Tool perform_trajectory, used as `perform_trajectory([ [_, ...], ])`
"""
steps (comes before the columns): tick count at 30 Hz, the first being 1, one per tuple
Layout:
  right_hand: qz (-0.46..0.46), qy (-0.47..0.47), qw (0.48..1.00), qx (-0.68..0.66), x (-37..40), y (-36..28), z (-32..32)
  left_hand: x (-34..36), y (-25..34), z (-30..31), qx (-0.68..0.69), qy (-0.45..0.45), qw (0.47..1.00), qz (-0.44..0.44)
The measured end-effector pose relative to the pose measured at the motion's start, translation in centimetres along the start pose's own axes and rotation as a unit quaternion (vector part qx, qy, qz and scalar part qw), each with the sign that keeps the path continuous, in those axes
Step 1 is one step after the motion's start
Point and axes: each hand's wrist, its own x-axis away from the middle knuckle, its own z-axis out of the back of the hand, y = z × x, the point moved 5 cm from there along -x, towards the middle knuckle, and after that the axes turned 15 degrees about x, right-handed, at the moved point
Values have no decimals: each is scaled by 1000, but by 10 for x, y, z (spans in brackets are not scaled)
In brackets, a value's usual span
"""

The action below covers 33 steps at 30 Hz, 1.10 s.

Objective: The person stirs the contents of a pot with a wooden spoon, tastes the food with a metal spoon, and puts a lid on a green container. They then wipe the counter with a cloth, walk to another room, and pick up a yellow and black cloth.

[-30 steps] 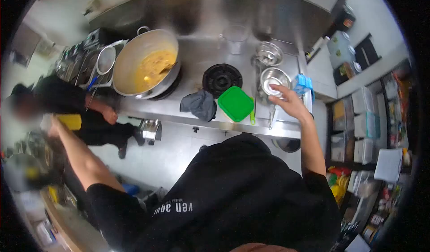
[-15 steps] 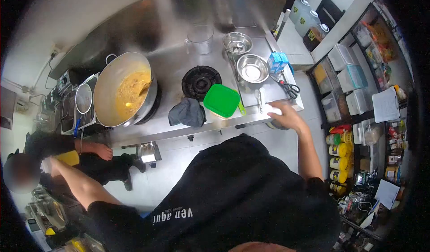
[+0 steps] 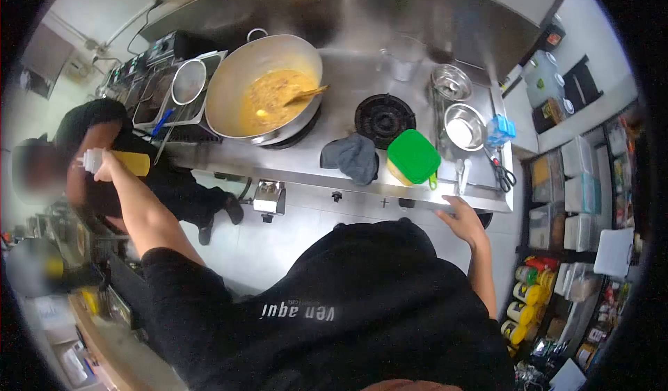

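Observation:
My left hand [image 3: 104, 166] is wrapped round a squeeze bottle [image 3: 135, 163] of yellow liquid, held out sideways with its nozzle pointing left, near a person in black. My right hand [image 3: 463, 222] is open, fingers spread, at the counter's front edge. Just beyond it lie white measuring spoons [image 3: 463, 174]. A tub with a green lid [image 3: 415, 156] stands left of them, beside a crumpled grey cloth [image 3: 353, 157]. Further left, a large pot [image 3: 226, 88] holds a yellow-orange mixture with a wooden utensil [image 3: 306, 96] in it.
A black burner [image 3: 385, 121] is set in the steel counter. Two metal bowls [image 3: 465, 127], a blue carton [image 3: 499, 131] and scissors [image 3: 502, 175] sit at the right. A strainer [image 3: 188, 82] rests left of the pot. Shelves with tubs [image 3: 550, 182] line the right side.
The view has swung left, so the counter appears further right. My left hand and the bottle show higher in view. My right hand has drawn back from the spoons to the counter edge.

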Motion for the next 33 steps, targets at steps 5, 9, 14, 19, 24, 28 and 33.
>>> perform_trajectory([
  [5, -6, -68, 998, 8, -2, -28, -6, -10, -3, 9, -27, -20, 999, 22],
  [9, 22, -46, 998, 25, -8, -37, -17, -25, 4, 7, -20, -51, 998, 0],
  [14, 58, -38, 997, 21, -15, -52, -19, 25, 47, 42, -2, -136, 991, 8],
  [19, 68, -37, 997, 31, -19, -49, -28, -1, 32, 38, 10, -112, 992, -52],
  [24, 78, -47, 995, 35, -19, -47, -32, -34, 13, 34, 35, -36, 999, -3],
  [28, 55, -64, 996, 33, -18, -53, -30, -24, 28, 51, -27, -49, 992, -117],
  [33, 60, 14, 998, 27, -26, -22, -45, 127, -17, 128, 68, -70, 947, -307],
])
